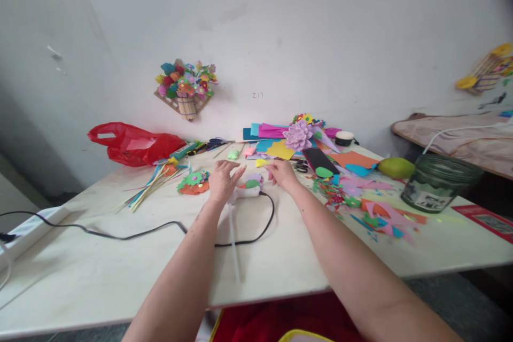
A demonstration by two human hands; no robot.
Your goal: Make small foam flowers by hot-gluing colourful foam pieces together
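My left hand (223, 181) hovers over the white table with thumb and fingers apart, holding nothing visible. A white glue gun (247, 192) lies just right of it, its clear glue stick (234, 248) pointing toward me. My right hand (281, 173) is closed, thumb and fingers drawn together; what sits in them is too small to make out. At its fingertips is a small yellow piece (262, 162), and I cannot tell if it is held. Behind the glue gun are purple and green foam pieces (252, 183). Left of my left hand lie green and orange foam flowers (193, 183).
A black cord (132, 236) runs from the power strip (36, 232) to the glue gun. A red plastic bag (136, 144) is at the back left. Foam scraps (385, 214), scissors (300, 165), a green fruit (396, 168) and a dark glass jar (436, 184) are on the right.
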